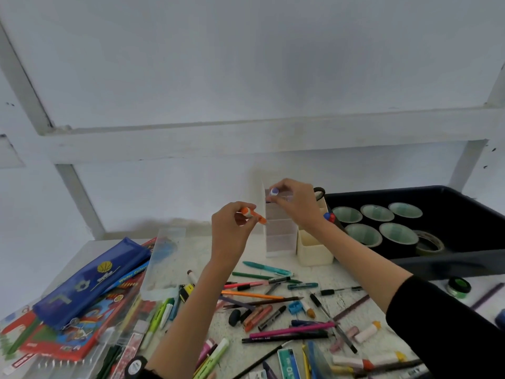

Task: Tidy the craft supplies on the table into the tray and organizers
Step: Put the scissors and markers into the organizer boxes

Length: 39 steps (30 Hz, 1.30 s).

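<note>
My left hand pinches a small orange-and-white glue tube, tip pointing right towards a tall clear tiered organizer. My right hand is raised at the organizer's top and pinches a small white-and-purple piece there. A cream pen holder stands right of the organizer. The dark tray at right holds several tape rolls. Pens, pencils and markers lie scattered on the white table.
A blue pencil case lies on colouring boxes at left, beside a clear empty box. A small green jar sits at the right edge. A white wall with ledges stands close behind the table.
</note>
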Each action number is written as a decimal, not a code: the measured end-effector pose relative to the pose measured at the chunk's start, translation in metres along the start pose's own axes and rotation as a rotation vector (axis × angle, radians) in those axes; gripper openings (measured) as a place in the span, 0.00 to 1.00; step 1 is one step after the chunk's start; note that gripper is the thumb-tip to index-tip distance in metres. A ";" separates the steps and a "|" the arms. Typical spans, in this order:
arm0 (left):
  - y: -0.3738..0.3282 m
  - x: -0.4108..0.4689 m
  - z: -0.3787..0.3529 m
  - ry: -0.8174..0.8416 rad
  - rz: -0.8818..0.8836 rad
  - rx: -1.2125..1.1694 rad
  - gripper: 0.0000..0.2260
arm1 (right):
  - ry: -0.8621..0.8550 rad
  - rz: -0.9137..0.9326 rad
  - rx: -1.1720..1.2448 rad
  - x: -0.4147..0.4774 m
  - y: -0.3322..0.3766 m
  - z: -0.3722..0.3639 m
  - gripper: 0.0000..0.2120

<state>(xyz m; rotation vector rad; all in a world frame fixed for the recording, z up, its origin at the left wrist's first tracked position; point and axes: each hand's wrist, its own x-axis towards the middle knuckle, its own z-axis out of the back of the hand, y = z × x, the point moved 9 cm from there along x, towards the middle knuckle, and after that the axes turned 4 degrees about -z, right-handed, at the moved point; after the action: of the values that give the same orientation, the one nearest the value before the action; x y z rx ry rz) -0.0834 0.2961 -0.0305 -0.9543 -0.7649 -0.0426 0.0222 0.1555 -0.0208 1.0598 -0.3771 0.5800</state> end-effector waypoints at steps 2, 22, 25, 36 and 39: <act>0.005 0.005 -0.004 0.007 -0.012 0.022 0.07 | 0.068 0.008 -0.082 0.001 -0.009 -0.013 0.08; 0.024 0.006 -0.029 -0.012 -0.013 -0.107 0.11 | 0.275 0.076 -0.598 0.016 -0.018 -0.049 0.09; 0.020 0.004 -0.032 -0.005 -0.040 -0.106 0.10 | 0.225 0.074 -0.718 0.017 -0.021 -0.054 0.10; -0.012 0.003 -0.031 -0.028 -0.201 -0.160 0.08 | 0.115 0.142 -0.318 0.003 -0.016 0.013 0.13; 0.000 0.006 -0.058 0.028 -0.199 -0.112 0.06 | -0.008 0.056 -0.176 -0.002 -0.019 0.040 0.13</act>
<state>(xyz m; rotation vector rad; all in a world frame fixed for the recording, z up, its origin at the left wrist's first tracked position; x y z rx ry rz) -0.0457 0.2544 -0.0466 -0.9790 -0.8362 -0.2742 0.0315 0.1120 -0.0169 0.8854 -0.4580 0.5816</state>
